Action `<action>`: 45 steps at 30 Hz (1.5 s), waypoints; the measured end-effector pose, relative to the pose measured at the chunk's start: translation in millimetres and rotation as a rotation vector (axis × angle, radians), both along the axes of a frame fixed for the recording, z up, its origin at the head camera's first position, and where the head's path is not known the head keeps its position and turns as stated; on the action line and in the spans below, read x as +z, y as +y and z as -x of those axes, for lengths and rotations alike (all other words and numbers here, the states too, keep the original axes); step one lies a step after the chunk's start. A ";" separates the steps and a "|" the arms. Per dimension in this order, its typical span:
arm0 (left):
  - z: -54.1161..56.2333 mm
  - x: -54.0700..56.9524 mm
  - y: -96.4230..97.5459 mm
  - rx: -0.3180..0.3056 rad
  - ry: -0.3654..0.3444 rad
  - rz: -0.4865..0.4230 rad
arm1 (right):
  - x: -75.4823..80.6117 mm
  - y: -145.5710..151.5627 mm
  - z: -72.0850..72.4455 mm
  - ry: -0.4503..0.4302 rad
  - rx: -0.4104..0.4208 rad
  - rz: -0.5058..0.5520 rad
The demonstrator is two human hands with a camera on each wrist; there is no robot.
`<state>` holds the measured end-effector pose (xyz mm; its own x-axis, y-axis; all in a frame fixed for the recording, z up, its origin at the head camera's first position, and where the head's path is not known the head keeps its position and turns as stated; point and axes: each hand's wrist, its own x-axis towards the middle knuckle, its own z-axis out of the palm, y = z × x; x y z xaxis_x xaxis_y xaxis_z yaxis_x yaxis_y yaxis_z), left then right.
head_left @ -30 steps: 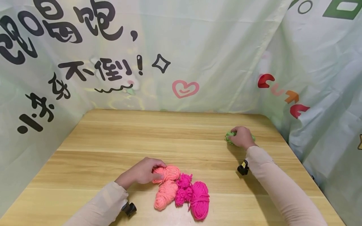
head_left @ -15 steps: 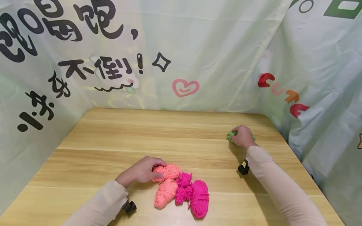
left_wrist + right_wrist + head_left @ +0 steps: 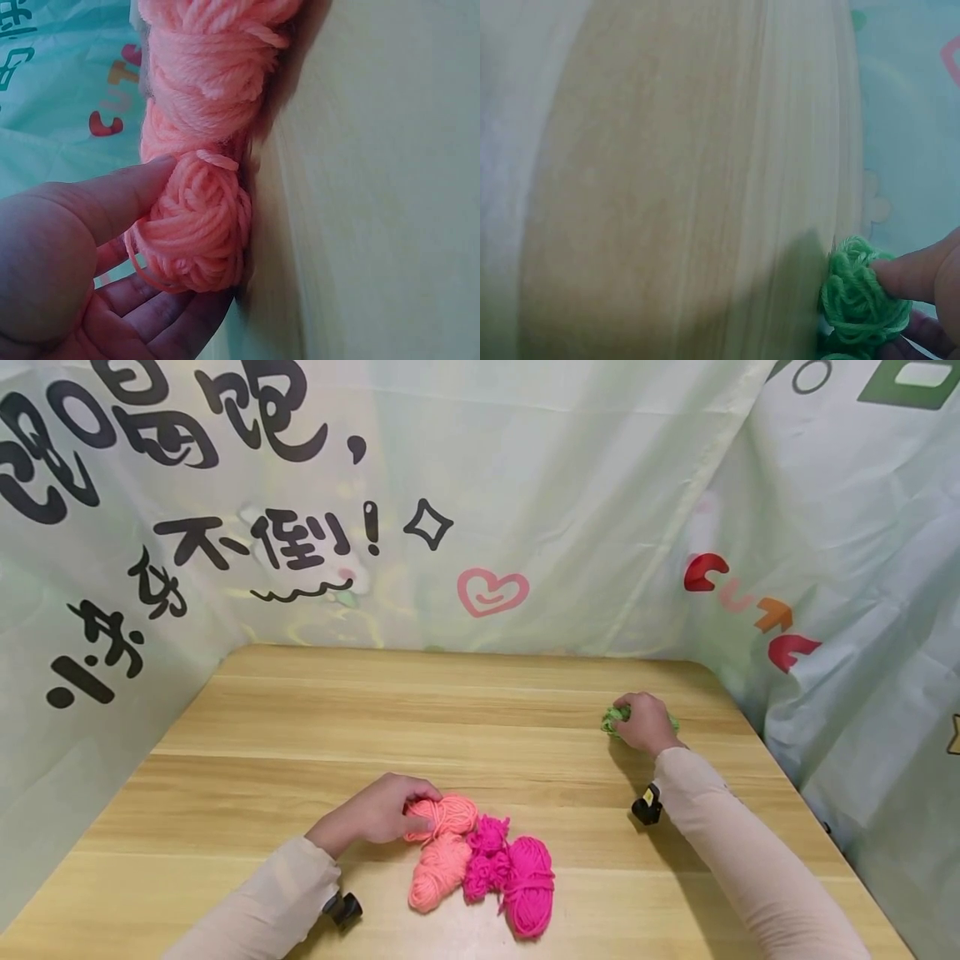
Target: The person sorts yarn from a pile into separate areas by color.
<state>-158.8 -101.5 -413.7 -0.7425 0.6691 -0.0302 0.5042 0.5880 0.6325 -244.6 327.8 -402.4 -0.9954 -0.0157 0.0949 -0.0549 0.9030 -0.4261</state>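
Left hand [image 3: 378, 808]: pinching upper coral skein [image 3: 454, 815], lower centre | right hand [image 3: 647, 724]: gripping green skein [image 3: 613, 720], centre right | likely steadying loose strands

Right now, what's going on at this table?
A person is handling yarn with both hands. The left hand holds the end of one coral skein; a second coral skein, a magenta clump and a magenta skein lie beside it. Farther back on the right of the wooden table, the right hand grips green yarn.
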 end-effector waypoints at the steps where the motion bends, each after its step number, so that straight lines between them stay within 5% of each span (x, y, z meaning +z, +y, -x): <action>1: -0.1 -0.2 -0.2 0.000 0.002 0.001 | -0.4 0.1 -0.1 -0.001 0.003 0.000; 24: 0.5 0.2 -0.2 -0.015 0.015 -0.013 | -1.9 6.2 -0.3 -0.003 0.003 0.008; 45: -0.1 -0.7 0.3 -0.026 0.012 -0.040 | 12.3 0.2 -11.5 -0.061 0.013 0.062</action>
